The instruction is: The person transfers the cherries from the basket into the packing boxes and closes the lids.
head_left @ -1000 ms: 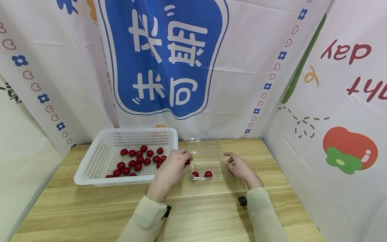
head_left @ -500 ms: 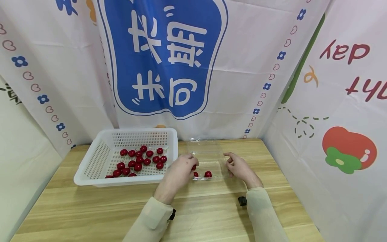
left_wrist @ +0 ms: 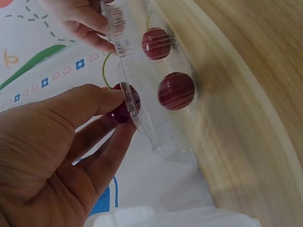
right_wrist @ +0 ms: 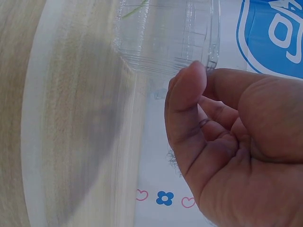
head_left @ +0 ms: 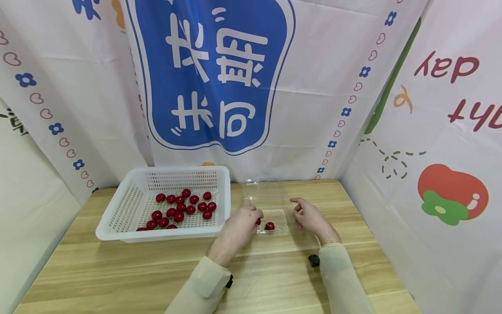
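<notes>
Pinching: the left hand held one red cherry between its thumb and fingertips, narrowed to the width of the fruit.
Held cherry: it sat right at the rim of the clear plastic box, partly seen through the plastic in the left wrist view; its thin green stem curved up past the thumb.
Right hand: the right hand was at the opposite side of the box, fingers curled, with thumb and index finger meeting at the plastic edge; whether they gripped it or only touched it could not be told.
Box: it stood on the desk, its see-through lid folded back towards the cloth.
Inside the box: two more cherries, one nearer the right hand and the other nearer the left, lay apart from each other.
Basket: a white slotted basket stood to the left of the box, with many loose cherries scattered over its floor.
Sleeves: both forearms wore pale sleeves.
Backdrop: behind the desk hung a printed cloth with a large blue panel.
</notes>
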The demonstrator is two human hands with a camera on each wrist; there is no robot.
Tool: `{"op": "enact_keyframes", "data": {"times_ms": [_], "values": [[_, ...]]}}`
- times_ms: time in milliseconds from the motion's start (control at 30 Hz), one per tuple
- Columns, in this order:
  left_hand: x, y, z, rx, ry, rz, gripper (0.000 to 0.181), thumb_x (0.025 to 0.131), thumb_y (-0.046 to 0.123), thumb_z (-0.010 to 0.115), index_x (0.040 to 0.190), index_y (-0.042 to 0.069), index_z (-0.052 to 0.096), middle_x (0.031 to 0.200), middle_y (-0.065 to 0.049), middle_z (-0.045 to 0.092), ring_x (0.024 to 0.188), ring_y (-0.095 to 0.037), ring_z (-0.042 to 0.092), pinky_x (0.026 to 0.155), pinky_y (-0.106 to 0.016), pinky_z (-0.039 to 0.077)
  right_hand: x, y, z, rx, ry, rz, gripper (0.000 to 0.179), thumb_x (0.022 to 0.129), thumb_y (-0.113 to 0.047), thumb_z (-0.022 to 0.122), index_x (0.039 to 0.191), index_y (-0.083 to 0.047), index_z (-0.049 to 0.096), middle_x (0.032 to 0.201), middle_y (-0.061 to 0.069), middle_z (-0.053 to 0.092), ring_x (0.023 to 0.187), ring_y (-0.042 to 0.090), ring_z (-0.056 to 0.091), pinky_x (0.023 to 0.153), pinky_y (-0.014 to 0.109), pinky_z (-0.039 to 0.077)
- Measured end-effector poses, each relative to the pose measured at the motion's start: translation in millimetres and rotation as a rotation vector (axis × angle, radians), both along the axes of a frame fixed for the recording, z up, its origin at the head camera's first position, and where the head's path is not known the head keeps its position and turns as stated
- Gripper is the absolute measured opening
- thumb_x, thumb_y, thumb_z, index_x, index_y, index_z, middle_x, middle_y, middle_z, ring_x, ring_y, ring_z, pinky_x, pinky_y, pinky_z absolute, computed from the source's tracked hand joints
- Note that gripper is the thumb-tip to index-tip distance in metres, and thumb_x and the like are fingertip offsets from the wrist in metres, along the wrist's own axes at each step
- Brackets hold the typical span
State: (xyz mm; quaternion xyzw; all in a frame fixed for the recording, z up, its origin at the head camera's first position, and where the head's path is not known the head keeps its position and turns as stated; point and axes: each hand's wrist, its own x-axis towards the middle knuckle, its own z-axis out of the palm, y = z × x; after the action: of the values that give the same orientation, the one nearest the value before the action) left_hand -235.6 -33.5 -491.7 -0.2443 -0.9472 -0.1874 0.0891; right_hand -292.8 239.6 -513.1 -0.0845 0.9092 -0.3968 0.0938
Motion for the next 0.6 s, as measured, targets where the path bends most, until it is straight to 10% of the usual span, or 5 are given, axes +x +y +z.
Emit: {"op": "enact_keyframes", "data": {"times_ms": [600], "values": [[5.2,0.2,10.2,0.002,-0.032,0.016,0.023,0.106,0.009,0.085,0.129,0.009,0.084,0.122,-0.01,0.084,0.103,-0.028,0.084,0.086,-0.04,0.075,-0.4,0.0,-1.2,-0.001,-0.003,-0.005,0.052,0.12,0.0,0.056,0.172,0.004,0.051,0.107,0.017,0.07,0.068,0.025,0.071,0.067,0.044,0.069]]}}
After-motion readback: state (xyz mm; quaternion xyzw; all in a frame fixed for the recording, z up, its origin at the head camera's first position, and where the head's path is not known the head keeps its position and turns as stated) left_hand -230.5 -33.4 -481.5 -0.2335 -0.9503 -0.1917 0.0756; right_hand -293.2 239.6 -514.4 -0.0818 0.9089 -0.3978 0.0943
